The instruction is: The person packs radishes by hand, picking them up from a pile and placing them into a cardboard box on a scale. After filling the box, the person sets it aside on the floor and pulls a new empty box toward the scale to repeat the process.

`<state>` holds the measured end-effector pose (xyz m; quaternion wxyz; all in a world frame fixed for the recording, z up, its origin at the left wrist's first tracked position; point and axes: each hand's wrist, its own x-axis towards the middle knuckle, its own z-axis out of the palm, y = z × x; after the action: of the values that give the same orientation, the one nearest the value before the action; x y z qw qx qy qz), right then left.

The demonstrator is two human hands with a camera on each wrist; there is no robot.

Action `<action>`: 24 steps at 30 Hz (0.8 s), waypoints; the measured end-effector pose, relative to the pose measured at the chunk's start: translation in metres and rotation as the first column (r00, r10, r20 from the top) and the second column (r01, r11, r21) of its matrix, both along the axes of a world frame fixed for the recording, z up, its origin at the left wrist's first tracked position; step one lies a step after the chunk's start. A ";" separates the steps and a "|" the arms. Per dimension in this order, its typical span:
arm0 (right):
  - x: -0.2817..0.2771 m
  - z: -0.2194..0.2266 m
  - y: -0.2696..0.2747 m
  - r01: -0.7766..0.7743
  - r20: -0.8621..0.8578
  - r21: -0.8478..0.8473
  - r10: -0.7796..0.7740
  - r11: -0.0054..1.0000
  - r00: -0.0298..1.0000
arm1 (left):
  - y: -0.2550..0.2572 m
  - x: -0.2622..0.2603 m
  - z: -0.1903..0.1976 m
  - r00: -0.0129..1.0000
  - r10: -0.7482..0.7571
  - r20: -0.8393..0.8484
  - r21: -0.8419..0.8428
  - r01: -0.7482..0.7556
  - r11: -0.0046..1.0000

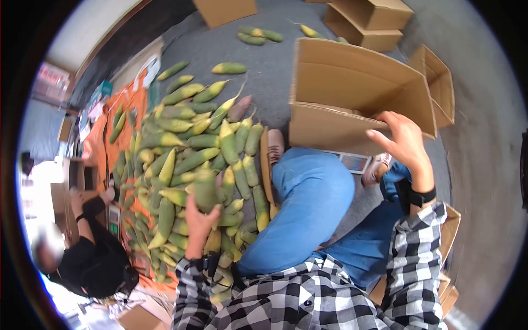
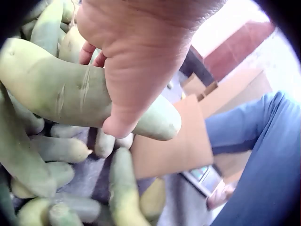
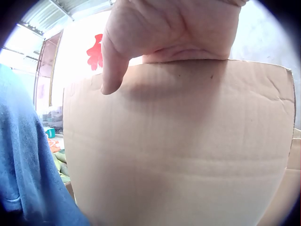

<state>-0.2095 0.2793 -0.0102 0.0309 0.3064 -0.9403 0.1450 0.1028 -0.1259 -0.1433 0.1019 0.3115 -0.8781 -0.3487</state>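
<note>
Right now, left hand: closed round a thick green radish, thumb on one side, fingers on the other.
Green radish: above the pile, tilted in the head view.
Right hand: gripping the top edge of the open box's near wall, thumb outside.
Open box: cardboard, in front of the knees; its bottom can't be seen.
Scale: just beside the box's near side; whether it bears the box, I can't tell.
Pile: green and yellowish radishes, left of the legs, partly on an orange sheet.
Floor: grey, with more boxes near its far side.
</note>
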 end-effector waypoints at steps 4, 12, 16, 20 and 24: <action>-0.004 -0.013 0.006 -0.054 -0.061 -0.036 0.052 0.998 0.997 | 0.004 -0.055 0.094 0.853 0.095 -0.514 0.221 0.025 0.975; -0.004 -0.016 0.006 -0.025 -0.061 -0.025 0.024 0.999 0.998 | 0.114 -0.241 0.217 0.620 -0.570 -0.539 -0.247 0.530 0.811; -0.005 -0.020 0.006 -0.022 -0.038 -0.009 0.022 1.000 0.999 | 0.170 -0.331 0.178 0.470 -0.819 -0.329 -0.260 0.789 0.557; -0.004 -0.018 0.005 -0.019 0.032 0.000 0.019 1.000 0.999 | 0.191 -0.367 0.134 0.429 -0.861 0.274 -0.218 0.900 0.378; -0.003 -0.018 0.002 0.002 0.067 0.036 -0.004 0.999 0.998 | 0.172 -0.347 0.169 0.439 -0.888 -0.139 -0.198 0.866 0.459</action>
<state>-0.2127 0.2813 -0.0280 -0.0059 0.3004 -0.9438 0.1380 -0.2445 0.0457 0.0253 0.0189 -0.2348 -0.9104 -0.3400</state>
